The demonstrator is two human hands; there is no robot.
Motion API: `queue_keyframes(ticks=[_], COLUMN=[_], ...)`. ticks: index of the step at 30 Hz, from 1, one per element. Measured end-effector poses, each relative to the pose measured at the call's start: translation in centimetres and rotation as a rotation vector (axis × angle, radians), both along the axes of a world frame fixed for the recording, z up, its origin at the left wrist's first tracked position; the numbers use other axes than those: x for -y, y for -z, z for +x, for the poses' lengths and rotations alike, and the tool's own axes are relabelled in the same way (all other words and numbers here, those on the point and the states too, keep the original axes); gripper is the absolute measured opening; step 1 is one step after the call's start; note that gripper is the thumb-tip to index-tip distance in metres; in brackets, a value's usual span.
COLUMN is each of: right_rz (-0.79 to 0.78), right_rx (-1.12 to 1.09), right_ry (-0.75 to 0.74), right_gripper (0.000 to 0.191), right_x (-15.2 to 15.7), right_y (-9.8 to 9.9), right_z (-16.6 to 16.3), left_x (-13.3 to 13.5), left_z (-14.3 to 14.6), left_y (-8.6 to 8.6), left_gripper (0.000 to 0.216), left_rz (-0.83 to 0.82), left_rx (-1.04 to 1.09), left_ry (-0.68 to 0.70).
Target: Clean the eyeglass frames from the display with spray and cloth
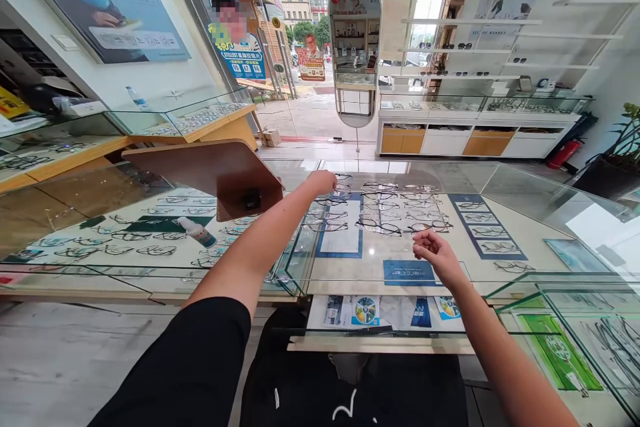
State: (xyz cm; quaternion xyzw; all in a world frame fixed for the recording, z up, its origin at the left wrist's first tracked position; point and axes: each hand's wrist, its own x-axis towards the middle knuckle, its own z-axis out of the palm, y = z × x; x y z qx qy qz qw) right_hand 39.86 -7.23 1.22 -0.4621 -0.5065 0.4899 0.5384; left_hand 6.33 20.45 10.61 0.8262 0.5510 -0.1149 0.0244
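Several rows of eyeglasses [380,227] rest on the glass counter [373,273] in front of me. My left hand [323,182] stretches to the far end of the left-hand row, its fingers closed at a pair of eyeglasses [343,177]; the fingertips are partly hidden. Nearer to me, my right hand [435,253] hovers just before the front right eyeglasses [429,225]. Its fingers are loosely bent, thumb and forefinger apart, with nothing visible between them. Under the left row lies a blue-bordered sheet [340,245], and a blue card [409,273] is left of my right hand.
A brown tilted board [215,170], perhaps a mirror's back, stands on the left case, near a spray bottle [197,232]. At right lies a blue display strip [487,227] with eyeglasses. Glass edges [537,287] border the counter. An oval mirror [356,50] hangs beyond.
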Motion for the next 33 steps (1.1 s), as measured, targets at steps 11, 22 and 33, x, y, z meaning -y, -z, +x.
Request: queue_keyframes(ticks=[11, 22, 33], right_rz=[0.024, 0.054, 0.227], right_rx=[0.014, 0.087, 0.126], right_ry=[0.068, 0.112, -0.108], right_gripper=[0.027, 0.021, 0.018], right_x=[-0.1, -0.2, -4.6], right_y=[1.1, 1.0, -5.0], right_z=[0.3, -0.2, -8.8], left_x=[2.2, 11.9, 19.9], left_z=[-0.9, -1.3, 1.9], left_y=[-2.1, -2.8, 3.5], left_gripper=[0.027, 0.034, 0.035], left_rz=[0.131, 0.306, -0.056], left_rx=[0.179, 0.844, 1.789], left_ry=[0.011, 0.081, -0.095])
